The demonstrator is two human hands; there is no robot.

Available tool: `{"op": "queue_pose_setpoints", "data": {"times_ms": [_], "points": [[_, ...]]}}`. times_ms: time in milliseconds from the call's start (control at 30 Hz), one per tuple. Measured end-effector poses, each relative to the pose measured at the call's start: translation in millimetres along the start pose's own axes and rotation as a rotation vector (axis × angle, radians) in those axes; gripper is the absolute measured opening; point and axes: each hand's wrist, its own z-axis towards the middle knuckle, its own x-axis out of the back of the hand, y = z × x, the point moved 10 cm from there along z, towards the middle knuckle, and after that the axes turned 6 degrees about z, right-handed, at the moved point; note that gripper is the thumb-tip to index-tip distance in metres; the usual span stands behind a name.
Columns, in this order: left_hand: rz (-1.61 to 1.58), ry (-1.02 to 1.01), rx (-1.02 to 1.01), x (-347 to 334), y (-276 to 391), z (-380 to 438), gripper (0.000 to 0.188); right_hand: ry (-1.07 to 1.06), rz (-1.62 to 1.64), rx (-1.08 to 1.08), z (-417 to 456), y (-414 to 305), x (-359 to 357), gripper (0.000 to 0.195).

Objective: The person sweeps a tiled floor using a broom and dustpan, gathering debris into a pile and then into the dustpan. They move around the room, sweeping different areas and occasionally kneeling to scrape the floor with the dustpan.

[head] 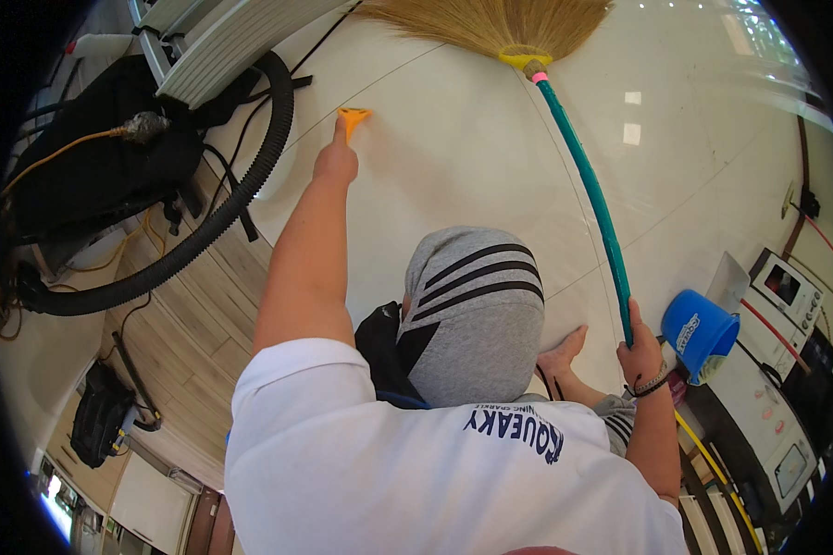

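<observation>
My left hand [336, 163] reaches forward with its fingers around the handle of a small orange scraper [353, 119]. The scraper's wide end is at the glossy cream tile floor [444, 152]. On the right, my right hand [642, 355] grips the lower end of a green broom handle [586, 173]. A yellow binding joins that handle to the broom's tan straw bristles [486, 24], which fan out along the top edge. Between my arms is a bent knee in grey trousers [479, 347] with three black stripes. One bare foot [562, 354] rests on the tiles.
An aluminium ladder [229, 52] and a black corrugated hose [278, 132] lie at the left, by a black fabric bag [111, 159] and cords. Right of my right hand are a blue bucket [694, 326] bearing writing and a white appliance [788, 291] with knobs.
</observation>
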Motion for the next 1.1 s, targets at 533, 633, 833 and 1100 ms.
{"op": "queue_pose_setpoints", "data": {"times_ms": [533,633,833,1100], "points": [[-0.08,0.311,0.128,22.9,-81.4,12.5,0.058,-0.068,-0.023,-0.086,0.4,-7.0,4.0,0.073],[-0.028,0.266,0.128,18.6,-76.0,12.7,0.057,-0.025,-0.037,-0.02,0.9,-11.5,8.0,0.073],[-0.035,0.244,0.076,24.9,-69.7,11.2,0.057,-0.017,-0.011,-0.024,-3.4,-5.6,-0.1,0.073],[-0.093,0.127,0.079,15.6,-61.1,8.4,0.057,-0.028,-0.034,-0.071,-2.0,-11.1,3.4,0.072]]}}
